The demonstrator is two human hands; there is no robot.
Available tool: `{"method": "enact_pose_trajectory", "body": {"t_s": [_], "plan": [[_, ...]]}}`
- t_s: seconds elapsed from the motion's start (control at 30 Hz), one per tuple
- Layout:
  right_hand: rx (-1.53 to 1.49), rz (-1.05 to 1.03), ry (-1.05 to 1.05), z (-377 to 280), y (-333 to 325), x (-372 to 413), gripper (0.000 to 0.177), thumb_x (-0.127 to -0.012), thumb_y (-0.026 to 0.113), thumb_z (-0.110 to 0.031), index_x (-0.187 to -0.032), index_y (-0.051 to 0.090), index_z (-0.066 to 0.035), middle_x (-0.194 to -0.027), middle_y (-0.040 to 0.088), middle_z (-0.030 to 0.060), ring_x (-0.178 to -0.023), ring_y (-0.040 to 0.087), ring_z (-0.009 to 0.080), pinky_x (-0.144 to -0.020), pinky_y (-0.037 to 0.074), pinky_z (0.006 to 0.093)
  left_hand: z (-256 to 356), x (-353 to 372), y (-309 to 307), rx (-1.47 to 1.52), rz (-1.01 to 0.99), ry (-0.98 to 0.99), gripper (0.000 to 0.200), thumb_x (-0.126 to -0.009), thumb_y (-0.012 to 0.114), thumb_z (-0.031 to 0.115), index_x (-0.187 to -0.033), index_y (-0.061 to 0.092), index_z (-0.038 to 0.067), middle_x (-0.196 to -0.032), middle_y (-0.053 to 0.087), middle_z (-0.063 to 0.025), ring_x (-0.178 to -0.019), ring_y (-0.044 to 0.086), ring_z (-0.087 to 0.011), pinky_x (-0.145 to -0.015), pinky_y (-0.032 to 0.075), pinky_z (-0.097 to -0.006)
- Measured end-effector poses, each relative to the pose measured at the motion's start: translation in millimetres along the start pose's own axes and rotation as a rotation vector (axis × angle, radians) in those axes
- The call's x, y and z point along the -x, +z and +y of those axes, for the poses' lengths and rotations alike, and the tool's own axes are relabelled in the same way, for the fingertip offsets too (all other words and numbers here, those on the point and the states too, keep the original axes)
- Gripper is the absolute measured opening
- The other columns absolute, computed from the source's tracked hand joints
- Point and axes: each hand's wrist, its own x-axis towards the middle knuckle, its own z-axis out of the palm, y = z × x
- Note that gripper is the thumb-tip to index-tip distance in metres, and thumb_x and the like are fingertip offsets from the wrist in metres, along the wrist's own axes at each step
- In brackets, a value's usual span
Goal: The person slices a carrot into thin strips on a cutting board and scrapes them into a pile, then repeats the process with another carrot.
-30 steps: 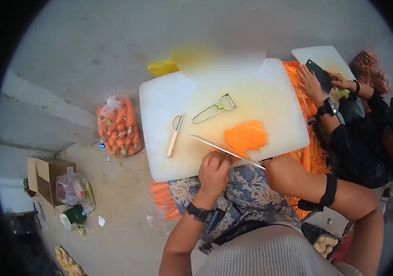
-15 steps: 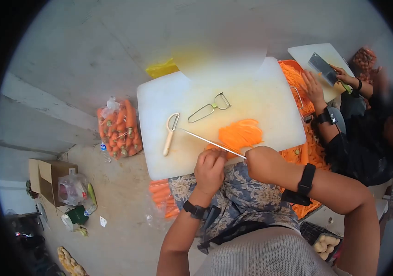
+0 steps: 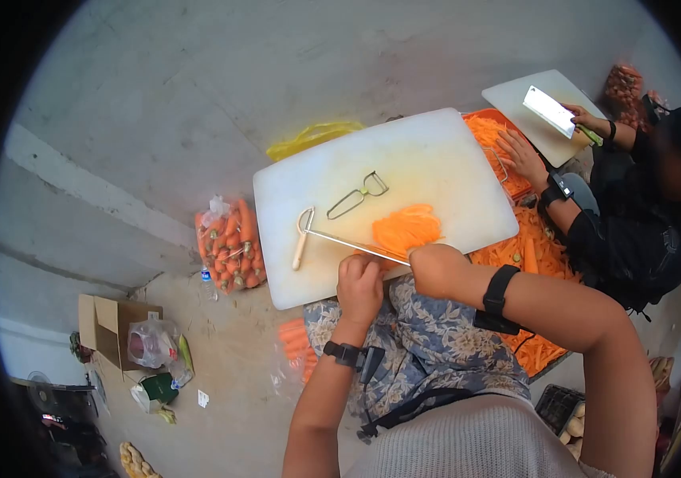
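On cutting board [image 3: 444,151]: near peeler [image 3: 302,239], far peeler [image 3: 359,195], both left of carrot slices [image 3: 406,227]; carrot bag [image 3: 229,245] on floor [image 3: 221,350], left.

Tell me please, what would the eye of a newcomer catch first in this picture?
First, the big white cutting board in the middle, with a bright orange heap of cut carrot on it and a long thin knife held across it by the right hand. Next, the bag of carrots on the floor at the left, and another person's cleaver over a second board at the upper right.
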Motion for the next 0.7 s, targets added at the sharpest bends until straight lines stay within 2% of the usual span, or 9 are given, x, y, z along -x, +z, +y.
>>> {"method": "enact_pose_trajectory", "body": {"t_s": [0.17, 0.4, 0.47, 0.6, 0.7], "plan": [[0.007, 0.003, 0.016, 6, 7, 1, 0.015, -0.071, 0.063, -0.009, -0.079, 0.070, 0.001, -0.079, 0.068, 0.0213, -0.078, 0.067, 0.0372, -0.070, 0.054, 0.0445, 0, 3, 3, -0.006, 0.015, 0.019, 0.022, -0.073, 0.071, 0.009, -0.095, 0.067, 0.008, -0.100, 0.062, -0.0047, -0.097, 0.058, -0.0287, -0.077, 0.052, -0.0379], [0.003, 0.003, 0.023, 14, 12, 3, 0.013, -0.071, 0.062, -0.008, -0.077, 0.068, 0.001, -0.077, 0.067, 0.0227, -0.076, 0.067, 0.0380, -0.068, 0.053, 0.0462, 1, -3, -5, 0.053, 0.041, 0.013, 0.023, -0.073, 0.072, 0.010, -0.096, 0.068, 0.009, -0.098, 0.063, -0.0036, -0.096, 0.059, -0.0259, -0.077, 0.052, -0.0361], [0.026, -0.035, 0.041, 13, 11, 4, 0.019, -0.084, 0.057, -0.014, -0.085, 0.070, 0.000, -0.079, 0.067, 0.0216, -0.075, 0.066, 0.0390, -0.070, 0.052, 0.0478, -1, -1, -5, 0.056, 0.025, 0.015, 0.024, -0.074, 0.071, 0.010, -0.097, 0.068, 0.009, -0.098, 0.063, -0.0031, -0.096, 0.059, -0.0248, -0.076, 0.052, -0.0356], [0.041, -0.039, 0.032, -2, -1, 4, 0.018, -0.084, 0.058, -0.014, -0.084, 0.069, 0.000, -0.078, 0.066, 0.0226, -0.076, 0.066, 0.0394, -0.071, 0.052, 0.0478, -1, -2, -3, 0.054, 0.031, 0.017, 0.025, -0.073, 0.071, 0.009, -0.098, 0.068, 0.009, -0.097, 0.063, -0.0029, -0.095, 0.059, -0.0243, -0.076, 0.052, -0.0347], [0.055, -0.117, 0.078, -17, -15, -6, 0.017, -0.083, 0.059, -0.013, -0.081, 0.068, 0.001, -0.077, 0.066, 0.0233, -0.076, 0.066, 0.0394, -0.071, 0.052, 0.0473, -3, -6, -1, 0.098, 0.051, 0.007, 0.027, -0.068, 0.075, 0.009, -0.094, 0.068, 0.008, -0.095, 0.063, -0.0038, -0.094, 0.058, -0.0267, -0.075, 0.052, -0.0362]]}}
